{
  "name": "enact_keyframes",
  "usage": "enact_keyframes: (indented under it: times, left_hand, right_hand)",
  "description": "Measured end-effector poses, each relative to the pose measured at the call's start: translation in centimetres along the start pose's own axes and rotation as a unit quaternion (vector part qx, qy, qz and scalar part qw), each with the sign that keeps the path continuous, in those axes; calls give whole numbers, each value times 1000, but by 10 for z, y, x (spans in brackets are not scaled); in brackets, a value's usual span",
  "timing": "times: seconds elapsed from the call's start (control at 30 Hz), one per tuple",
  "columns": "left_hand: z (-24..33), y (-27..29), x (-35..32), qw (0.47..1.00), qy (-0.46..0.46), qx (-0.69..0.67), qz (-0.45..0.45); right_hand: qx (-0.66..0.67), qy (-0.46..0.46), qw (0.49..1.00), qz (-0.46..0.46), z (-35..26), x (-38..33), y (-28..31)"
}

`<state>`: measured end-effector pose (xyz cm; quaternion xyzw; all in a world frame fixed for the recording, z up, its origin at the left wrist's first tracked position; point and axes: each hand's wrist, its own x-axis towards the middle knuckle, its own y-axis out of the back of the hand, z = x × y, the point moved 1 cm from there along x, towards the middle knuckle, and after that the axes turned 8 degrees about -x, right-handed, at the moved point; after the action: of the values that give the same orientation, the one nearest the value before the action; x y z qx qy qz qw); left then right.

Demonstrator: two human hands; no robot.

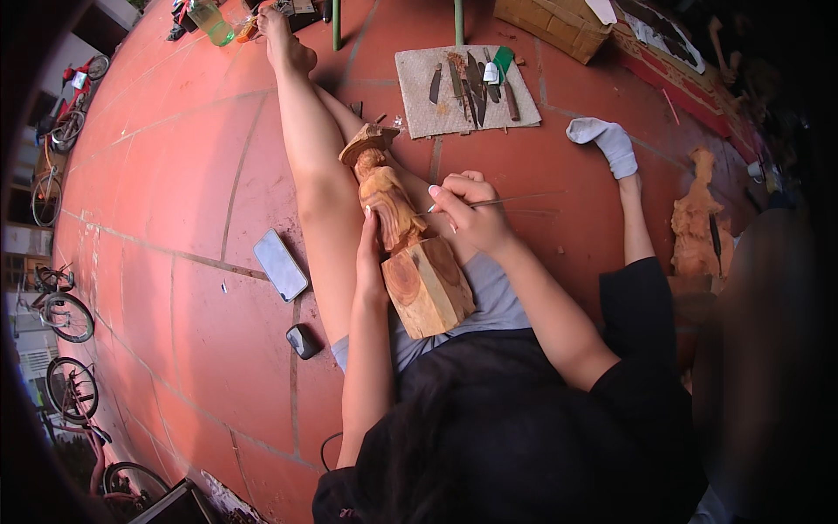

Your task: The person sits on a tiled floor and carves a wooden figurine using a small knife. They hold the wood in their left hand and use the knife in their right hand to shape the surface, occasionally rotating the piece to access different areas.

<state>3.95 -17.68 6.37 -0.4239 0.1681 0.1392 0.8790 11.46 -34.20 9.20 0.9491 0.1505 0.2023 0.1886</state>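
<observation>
A carved wooden figure [388, 199] with a wide-brimmed hat lies tilted over my lap and legs. Its lower end is a thick, uncarved wood block [428, 288] with reddish heartwood on its face. My left hand [370, 253] is wrapped against the figure's left side, just above the block; some of its fingers are hidden behind the wood. Pinched in my right hand [474, 214] is a thin metal carving tool [515, 199]. Its near end points at the figure's right side, by the carved robe folds; I cannot tell whether it touches.
Several knives and chisels [476, 87] lie on a pale mat [415, 65] ahead. A phone [280, 265] and a small black case [303, 341] rest on the red tiles to the left. At right are a grey-socked foot [608, 144] and another wood carving [696, 214].
</observation>
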Motion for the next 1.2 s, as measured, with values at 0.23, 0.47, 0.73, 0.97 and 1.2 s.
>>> enact_keyframes:
  times: [0.23, 0.47, 0.73, 0.97, 1.2]
  left_hand:
    - [-3, 6, 2, 1000, 10, -22, -5]
    - [1, -1, -2, 1000, 10, -18, -4]
    - [-3, 9, 4, 999, 23, -34, -25]
    - [-4, 9, 4, 999, 13, -39, -17]
    - [-3, 11, 4, 999, 25, -32, -16]
  right_hand:
    - [33, -41, 998, -16, -5, -5, -5]
    - [139, -70, 988, 0, -6, -5, -6]
    - [231, -114, 966, -3, 1, -3, -12]
    - [218, -116, 969, -3, -6, 1, -12]
    - [190, -86, 978, 11, -10, 2, -9]
